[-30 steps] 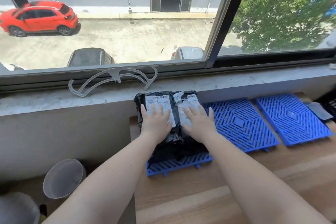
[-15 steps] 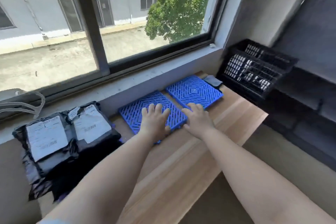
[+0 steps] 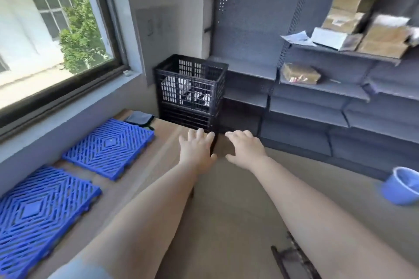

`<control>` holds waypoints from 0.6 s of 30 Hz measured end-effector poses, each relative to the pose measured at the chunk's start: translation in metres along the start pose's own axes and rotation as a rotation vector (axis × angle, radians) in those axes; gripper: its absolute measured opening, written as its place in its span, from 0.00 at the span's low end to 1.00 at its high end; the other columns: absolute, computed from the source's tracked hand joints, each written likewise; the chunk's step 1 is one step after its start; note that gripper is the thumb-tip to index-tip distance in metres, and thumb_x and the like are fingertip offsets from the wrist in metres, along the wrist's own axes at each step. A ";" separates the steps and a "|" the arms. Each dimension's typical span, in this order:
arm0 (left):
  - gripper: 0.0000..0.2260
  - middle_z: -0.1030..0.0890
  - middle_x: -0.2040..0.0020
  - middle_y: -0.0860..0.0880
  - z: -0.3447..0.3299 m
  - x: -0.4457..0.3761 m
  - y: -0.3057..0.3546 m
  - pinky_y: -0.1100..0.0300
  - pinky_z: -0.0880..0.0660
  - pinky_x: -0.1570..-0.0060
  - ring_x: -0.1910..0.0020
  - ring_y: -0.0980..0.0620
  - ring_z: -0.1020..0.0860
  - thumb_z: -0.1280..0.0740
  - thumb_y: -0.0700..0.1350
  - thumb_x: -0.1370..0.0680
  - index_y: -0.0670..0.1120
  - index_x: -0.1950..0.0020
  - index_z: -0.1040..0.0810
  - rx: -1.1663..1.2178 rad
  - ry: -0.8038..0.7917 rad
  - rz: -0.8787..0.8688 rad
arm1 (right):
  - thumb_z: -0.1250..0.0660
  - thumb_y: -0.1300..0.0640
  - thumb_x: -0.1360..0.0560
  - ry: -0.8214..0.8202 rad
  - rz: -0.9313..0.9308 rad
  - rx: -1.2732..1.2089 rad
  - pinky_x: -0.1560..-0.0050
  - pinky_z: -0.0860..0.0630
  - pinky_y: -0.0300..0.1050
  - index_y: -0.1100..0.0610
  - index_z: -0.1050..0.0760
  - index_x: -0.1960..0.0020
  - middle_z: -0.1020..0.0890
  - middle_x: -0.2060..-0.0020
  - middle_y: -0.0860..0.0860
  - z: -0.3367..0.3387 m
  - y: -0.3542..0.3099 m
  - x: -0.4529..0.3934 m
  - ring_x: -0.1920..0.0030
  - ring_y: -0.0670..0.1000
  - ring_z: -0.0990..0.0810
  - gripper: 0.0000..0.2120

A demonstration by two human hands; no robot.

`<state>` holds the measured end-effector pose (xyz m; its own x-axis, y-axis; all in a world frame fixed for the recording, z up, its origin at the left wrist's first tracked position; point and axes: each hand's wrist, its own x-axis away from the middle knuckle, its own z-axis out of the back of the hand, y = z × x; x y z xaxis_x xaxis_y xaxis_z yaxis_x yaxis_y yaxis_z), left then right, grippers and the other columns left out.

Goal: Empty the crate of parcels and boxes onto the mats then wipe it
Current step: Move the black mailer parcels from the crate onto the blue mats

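Emptying step: left hand (image 3: 197, 152) and right hand (image 3: 244, 149), spread, empty, apart, reach toward crate (image 3: 191, 90) at twelve o'clock; parcels (image 3: 195, 95) inside need lifting next.

1. A blue bowl (image 3: 402, 189) sat on the floor at the right.
2. Cardboard boxes (image 3: 371, 18) were stacked on grey wall shelves (image 3: 317, 88).
3. A window (image 3: 45, 36) showed a tree.

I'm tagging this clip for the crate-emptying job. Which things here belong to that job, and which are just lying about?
Part of the job:
- black crate, pale parcels showing through its slats
- two blue mats on the wooden table
- grey cloth at the table's far end
- left hand and right hand, both empty

Lying about:
- cardboard boxes on the shelving
- blue bowl
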<state>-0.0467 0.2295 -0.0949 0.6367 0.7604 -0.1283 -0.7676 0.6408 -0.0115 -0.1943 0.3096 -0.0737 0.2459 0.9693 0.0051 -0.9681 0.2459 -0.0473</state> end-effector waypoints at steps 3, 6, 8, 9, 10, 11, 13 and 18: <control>0.27 0.33 0.32 0.47 -0.013 -0.040 0.036 0.42 0.36 0.39 0.30 0.40 0.39 0.37 0.61 0.25 0.53 0.29 0.37 -0.051 -0.015 -0.118 | 0.32 0.42 0.27 -0.037 -0.078 -0.010 0.39 0.29 0.54 0.49 0.39 0.25 0.29 0.33 0.50 -0.009 0.050 -0.007 0.34 0.57 0.32 0.34; 0.26 0.34 0.33 0.46 -0.024 -0.081 0.063 0.44 0.35 0.41 0.32 0.41 0.37 0.38 0.60 0.25 0.52 0.30 0.36 -0.084 -0.034 -0.194 | 0.30 0.39 0.29 -0.080 -0.144 0.010 0.37 0.30 0.55 0.48 0.40 0.25 0.31 0.32 0.51 -0.020 0.089 -0.022 0.33 0.57 0.34 0.37; 0.26 0.35 0.32 0.45 -0.035 -0.107 0.076 0.44 0.34 0.42 0.34 0.40 0.37 0.37 0.60 0.25 0.51 0.31 0.37 -0.069 -0.064 -0.218 | 0.30 0.38 0.29 -0.121 -0.176 0.025 0.37 0.30 0.55 0.48 0.40 0.25 0.32 0.31 0.52 -0.028 0.111 -0.036 0.32 0.57 0.35 0.38; 0.26 0.35 0.33 0.45 -0.042 -0.120 0.080 0.44 0.34 0.42 0.34 0.40 0.37 0.37 0.60 0.25 0.51 0.31 0.37 -0.064 -0.078 -0.229 | 0.30 0.38 0.29 -0.139 -0.190 0.031 0.38 0.31 0.56 0.48 0.40 0.25 0.33 0.30 0.52 -0.032 0.120 -0.044 0.31 0.57 0.36 0.37; 0.26 0.34 0.33 0.44 -0.049 -0.134 0.083 0.44 0.33 0.42 0.35 0.40 0.37 0.37 0.60 0.26 0.51 0.31 0.36 -0.064 -0.089 -0.241 | 0.31 0.38 0.29 -0.155 -0.204 0.035 0.38 0.31 0.56 0.48 0.39 0.26 0.33 0.30 0.52 -0.036 0.130 -0.053 0.31 0.57 0.36 0.37; 0.26 0.34 0.34 0.44 -0.056 -0.149 0.085 0.44 0.33 0.42 0.35 0.40 0.36 0.37 0.60 0.26 0.50 0.31 0.36 -0.067 -0.096 -0.252 | 0.31 0.38 0.29 -0.167 -0.214 0.041 0.38 0.31 0.56 0.48 0.39 0.26 0.34 0.30 0.52 -0.039 0.140 -0.064 0.30 0.57 0.37 0.36; 0.27 0.34 0.35 0.44 -0.066 -0.184 0.086 0.44 0.33 0.42 0.36 0.40 0.36 0.37 0.61 0.26 0.51 0.31 0.37 -0.074 -0.097 -0.273 | 0.31 0.37 0.29 -0.177 -0.229 0.064 0.37 0.32 0.57 0.48 0.38 0.27 0.34 0.30 0.52 -0.042 0.159 -0.092 0.30 0.58 0.37 0.36; 0.29 0.34 0.34 0.44 -0.077 -0.296 0.075 0.45 0.34 0.44 0.38 0.40 0.35 0.37 0.62 0.27 0.53 0.29 0.39 -0.022 -0.081 -0.233 | 0.40 0.29 0.28 -0.137 -0.242 0.175 0.32 0.39 0.60 0.48 0.37 0.26 0.35 0.30 0.53 -0.027 0.206 -0.188 0.29 0.58 0.41 0.36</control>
<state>-0.2987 0.0442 -0.1344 0.7997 0.5991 -0.0397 -0.6004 0.7979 -0.0531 -0.4389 0.1779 -0.1110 0.4725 0.8716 0.1305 -0.8788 0.4548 0.1444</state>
